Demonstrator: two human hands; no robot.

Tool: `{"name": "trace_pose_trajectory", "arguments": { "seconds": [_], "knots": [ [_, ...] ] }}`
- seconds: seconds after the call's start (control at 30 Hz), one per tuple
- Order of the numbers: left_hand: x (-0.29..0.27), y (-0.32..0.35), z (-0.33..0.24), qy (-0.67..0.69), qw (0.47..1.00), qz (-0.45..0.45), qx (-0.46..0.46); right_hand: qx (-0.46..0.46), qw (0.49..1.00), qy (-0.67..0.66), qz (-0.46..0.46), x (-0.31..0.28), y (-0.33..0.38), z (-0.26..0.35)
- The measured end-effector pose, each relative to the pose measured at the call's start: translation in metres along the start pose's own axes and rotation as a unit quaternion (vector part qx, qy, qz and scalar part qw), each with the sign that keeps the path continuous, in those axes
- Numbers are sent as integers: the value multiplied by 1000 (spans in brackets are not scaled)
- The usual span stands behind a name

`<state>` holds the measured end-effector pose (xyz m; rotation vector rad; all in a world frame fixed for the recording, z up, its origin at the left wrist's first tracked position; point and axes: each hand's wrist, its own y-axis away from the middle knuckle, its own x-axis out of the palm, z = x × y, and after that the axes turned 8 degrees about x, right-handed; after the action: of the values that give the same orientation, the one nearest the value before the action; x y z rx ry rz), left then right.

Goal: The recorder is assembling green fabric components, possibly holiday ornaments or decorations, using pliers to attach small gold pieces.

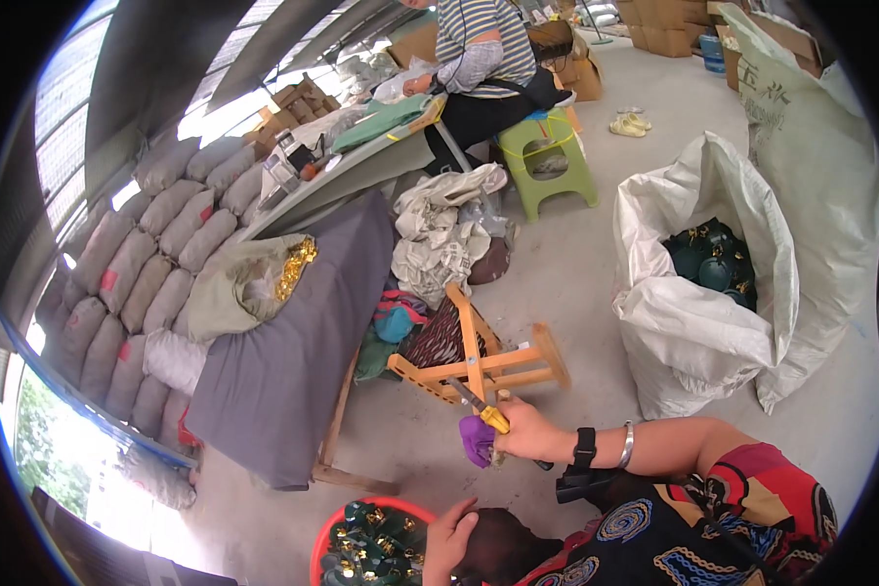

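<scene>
**Fig. Tool (495,419) in R hand (525,432)**

R hand closed round tool's yellow handle, tip angled twd stool (475,370); purple bit (477,441) adj., hold unclear. L hand (449,539) beside basin (316,559) of green/gold pcs (371,543): opening, grip can't be told. Step: prob. readying tool; next move calls for tip kept clear of L hand. Beyond: white sack (693,332).

Smooth plastic handle (496,420), matt cloth (288,342), wooden frame (474,369)
</scene>
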<state>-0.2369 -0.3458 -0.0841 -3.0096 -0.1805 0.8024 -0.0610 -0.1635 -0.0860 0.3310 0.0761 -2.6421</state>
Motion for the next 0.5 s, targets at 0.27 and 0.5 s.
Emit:
{"name": "trace_pose_trajectory", "arguments": {
  "seconds": [0.27, 0.5],
  "knots": [
    [10, 0, -10, -13, 999, -21, 35, 44, 998, -27, 32, -8, 4, 3],
    [0, -3, 1, -87, 995, 16, 39, 95, 949, -285, 93, -5, 2, 3]
  ]
}}
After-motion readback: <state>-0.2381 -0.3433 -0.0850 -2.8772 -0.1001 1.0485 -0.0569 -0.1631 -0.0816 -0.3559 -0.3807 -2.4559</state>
